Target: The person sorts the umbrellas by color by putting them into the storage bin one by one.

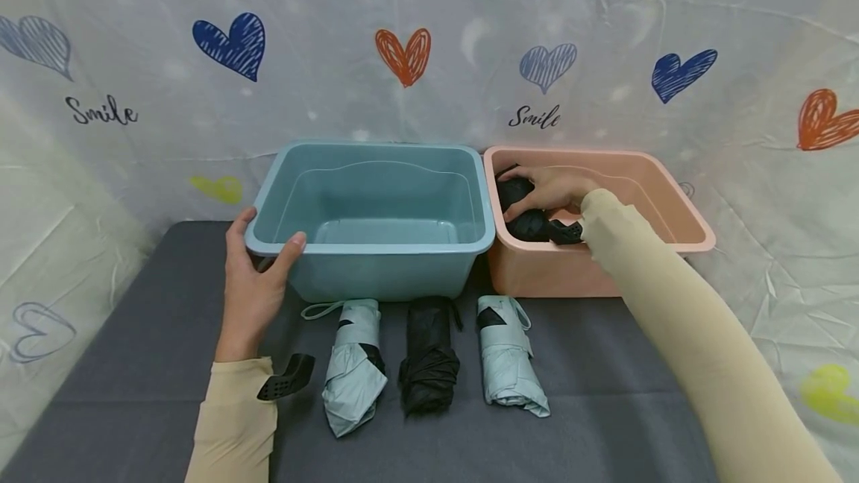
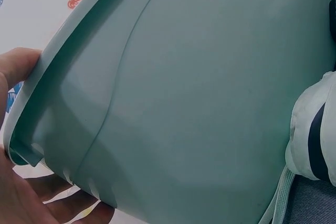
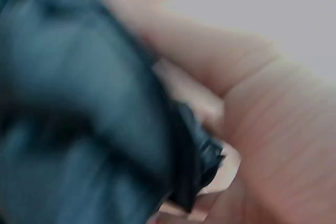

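Observation:
My left hand (image 1: 255, 289) holds the near left corner of a blue plastic basin (image 1: 385, 274), thumb at the rim and fingers against its outer wall. In the left wrist view that wall (image 2: 189, 87) fills most of the picture. My right hand (image 1: 555, 189) reaches into a pink basin (image 1: 550, 270) and grips a folded black umbrella (image 1: 515, 192) at its left end. Up close in the right wrist view, the dark fabric (image 3: 84, 103) is blurred, with fingers curled round it. Another black bundle (image 1: 527, 226) lies just below that hand.
Before the blue basin lie a folded light-blue umbrella (image 1: 356, 371), a folded black umbrella (image 1: 429, 360) and a second light-blue umbrella (image 1: 510, 356). They rest on a dark grey cloth (image 1: 590, 386). Behind the basins hangs a white sheet (image 1: 322, 88) printed with hearts.

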`<state>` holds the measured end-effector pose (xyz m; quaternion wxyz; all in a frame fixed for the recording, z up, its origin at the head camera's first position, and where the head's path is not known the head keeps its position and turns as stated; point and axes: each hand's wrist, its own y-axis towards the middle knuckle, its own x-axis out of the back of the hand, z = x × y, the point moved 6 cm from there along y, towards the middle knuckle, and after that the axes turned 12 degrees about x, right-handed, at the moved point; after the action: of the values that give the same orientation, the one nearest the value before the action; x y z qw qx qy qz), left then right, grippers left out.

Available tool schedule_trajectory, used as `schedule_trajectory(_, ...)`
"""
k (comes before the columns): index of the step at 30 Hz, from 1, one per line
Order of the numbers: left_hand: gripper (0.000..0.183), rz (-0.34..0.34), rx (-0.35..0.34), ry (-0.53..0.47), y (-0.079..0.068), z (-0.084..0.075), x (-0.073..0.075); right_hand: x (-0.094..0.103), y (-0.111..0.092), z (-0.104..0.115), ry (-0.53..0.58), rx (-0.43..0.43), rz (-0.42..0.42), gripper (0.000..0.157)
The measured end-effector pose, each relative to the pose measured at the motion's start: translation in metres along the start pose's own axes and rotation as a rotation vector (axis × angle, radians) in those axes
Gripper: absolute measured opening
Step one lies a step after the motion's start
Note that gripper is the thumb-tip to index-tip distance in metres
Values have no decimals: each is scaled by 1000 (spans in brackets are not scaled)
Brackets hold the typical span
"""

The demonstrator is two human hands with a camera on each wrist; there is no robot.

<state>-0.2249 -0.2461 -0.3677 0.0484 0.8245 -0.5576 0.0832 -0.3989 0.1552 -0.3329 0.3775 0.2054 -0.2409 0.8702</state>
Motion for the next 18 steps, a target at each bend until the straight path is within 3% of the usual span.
schedule_trajectory(18, 83, 0, -2, -12, 1, 0, 0, -7, 8, -16, -9, 54, 4, 87)
